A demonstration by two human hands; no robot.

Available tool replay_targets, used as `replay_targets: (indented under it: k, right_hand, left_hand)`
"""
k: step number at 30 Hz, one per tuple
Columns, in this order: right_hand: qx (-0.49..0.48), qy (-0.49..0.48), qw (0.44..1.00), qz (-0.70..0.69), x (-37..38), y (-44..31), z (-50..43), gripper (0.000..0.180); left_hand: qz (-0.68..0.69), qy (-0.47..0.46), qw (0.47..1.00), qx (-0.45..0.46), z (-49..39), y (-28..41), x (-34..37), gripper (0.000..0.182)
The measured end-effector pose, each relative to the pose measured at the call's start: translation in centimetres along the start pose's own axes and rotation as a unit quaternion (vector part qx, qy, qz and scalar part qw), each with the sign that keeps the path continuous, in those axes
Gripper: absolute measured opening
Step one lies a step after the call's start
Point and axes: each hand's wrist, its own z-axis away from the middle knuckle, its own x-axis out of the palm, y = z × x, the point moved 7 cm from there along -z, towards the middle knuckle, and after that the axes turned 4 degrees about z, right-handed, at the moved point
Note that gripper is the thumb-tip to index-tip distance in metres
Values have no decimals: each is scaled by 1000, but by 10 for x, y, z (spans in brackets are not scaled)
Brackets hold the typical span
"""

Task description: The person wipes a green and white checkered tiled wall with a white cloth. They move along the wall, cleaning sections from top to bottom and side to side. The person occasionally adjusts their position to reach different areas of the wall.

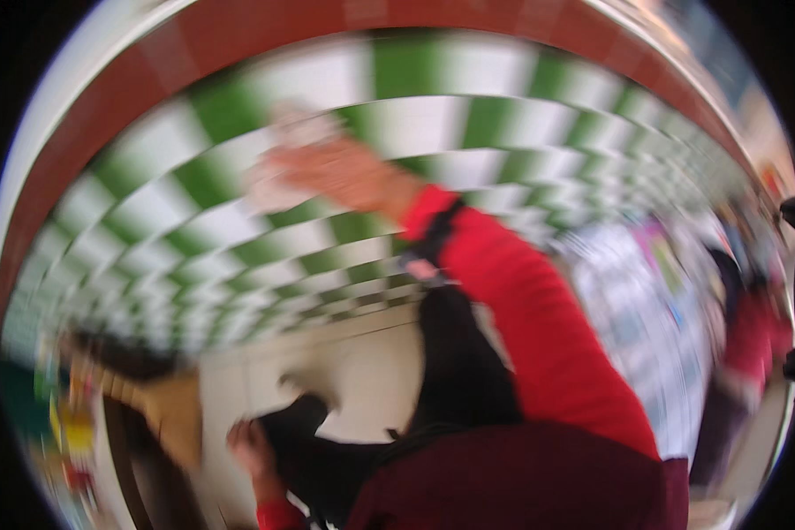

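My right hand [344,173], in a red sleeve with a dark strap at the wrist, reaches up to a wall of green and white checkered tiles [407,66]. A pale cloth [275,189] lies under its fingers, spread against the tiles and blurred. Low at my side hangs my left hand [252,447], near my black-trousered knee. Its fingers are bent, and blur hides whether anything is in them.
A reddish-brown band [258,50] borders the tiled wall. To the right lies a surface under pale patterned sheeting [636,298] with assorted items, and a person in a pink-red top [755,338] is beyond it. At left stand brown furniture [172,417] and colourful objects [73,424]. Floor tiles [371,371] are pale.
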Motion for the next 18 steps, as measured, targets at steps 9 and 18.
replay_targets:
  k: [9,18]
  right_hand:
    - [169,-28,966,195,-161,34,171,56]
    - [163,80,958,222,-152,46,169,43]
  left_hand:
    - [5,-33,996,83,93,48,-7,21]
    - [48,-3,971,233,48,124,8,25]
